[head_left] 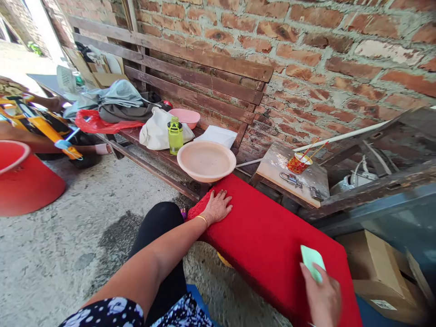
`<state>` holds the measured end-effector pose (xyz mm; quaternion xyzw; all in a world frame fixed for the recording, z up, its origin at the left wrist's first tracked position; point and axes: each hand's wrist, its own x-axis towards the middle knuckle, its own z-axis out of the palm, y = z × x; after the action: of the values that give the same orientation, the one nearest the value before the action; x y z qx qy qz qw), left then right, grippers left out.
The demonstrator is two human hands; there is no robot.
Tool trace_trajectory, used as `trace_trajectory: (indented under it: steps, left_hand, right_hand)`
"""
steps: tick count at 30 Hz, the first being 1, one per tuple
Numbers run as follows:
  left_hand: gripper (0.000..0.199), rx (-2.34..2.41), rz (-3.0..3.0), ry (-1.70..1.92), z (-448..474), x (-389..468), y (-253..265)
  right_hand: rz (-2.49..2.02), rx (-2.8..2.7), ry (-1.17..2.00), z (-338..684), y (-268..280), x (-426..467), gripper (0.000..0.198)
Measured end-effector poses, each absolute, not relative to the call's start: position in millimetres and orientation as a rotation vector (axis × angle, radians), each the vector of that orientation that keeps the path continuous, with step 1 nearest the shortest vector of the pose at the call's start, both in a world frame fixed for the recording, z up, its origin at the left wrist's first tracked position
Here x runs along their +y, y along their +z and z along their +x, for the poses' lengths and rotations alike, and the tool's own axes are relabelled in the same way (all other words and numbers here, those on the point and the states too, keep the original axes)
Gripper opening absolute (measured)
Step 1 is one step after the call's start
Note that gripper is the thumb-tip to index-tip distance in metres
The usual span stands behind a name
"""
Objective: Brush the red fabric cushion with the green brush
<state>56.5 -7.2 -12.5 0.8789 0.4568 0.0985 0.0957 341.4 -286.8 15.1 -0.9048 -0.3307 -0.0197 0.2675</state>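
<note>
While my left hand (217, 205) lies flat, fingers spread, on the red mat (272, 240), my right hand (322, 297) grips one green soap bar (312, 262) on its near end. No lather or wet patch shows, so scrubbing looks barely begun. Counted: two pink basins (206, 160), one green bottle (175, 134), one red tub (23, 179).

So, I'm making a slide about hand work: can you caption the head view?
Left hand flat on a red mat, right hand holding a green block on it.
</note>
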Motion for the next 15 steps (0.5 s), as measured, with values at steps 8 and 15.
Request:
trace_trajectory:
  steps: [8,15]
  left_hand:
    - [0.05,1.351,2.631,0.278,55,-4,-19]
    - [0.05,1.344,2.611,0.277,57,-5,-18]
  right_hand:
    - [-2.06,-1.512,0.229,221,-3,-158,0.051]
    - [-2.467,-0.886,0.157,347,2,-257,0.07]
